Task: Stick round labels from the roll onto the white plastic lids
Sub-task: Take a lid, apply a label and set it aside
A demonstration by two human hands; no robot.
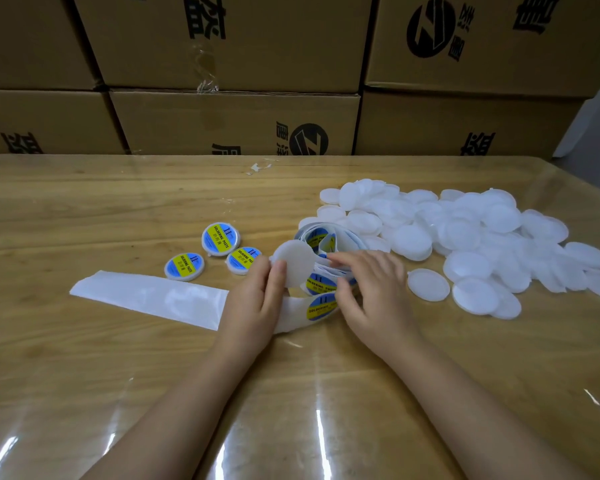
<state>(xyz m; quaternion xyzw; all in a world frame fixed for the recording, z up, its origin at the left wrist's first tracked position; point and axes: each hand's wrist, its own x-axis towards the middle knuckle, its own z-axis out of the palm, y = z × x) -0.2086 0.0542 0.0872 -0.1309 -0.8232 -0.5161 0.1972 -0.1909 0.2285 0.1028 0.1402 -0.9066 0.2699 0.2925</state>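
Note:
My left hand (257,299) pinches a bare white plastic lid (297,263) by its left edge and holds it tilted above the table. My right hand (371,289) rests on the loose label roll (321,244), with thumb and fingertips at a blue and yellow round label (321,306) on the backing strip. Whether the fingers pinch the label I cannot tell. Three labelled lids (220,239) lie left of the roll. A big heap of bare white lids (458,230) lies to the right.
The peeled white backing strip (146,299) trails left across the wooden table (84,209), which is under clear plastic film. Stacked cardboard boxes (236,123) wall off the table's far edge. A scrap of torn film (258,167) lies near them.

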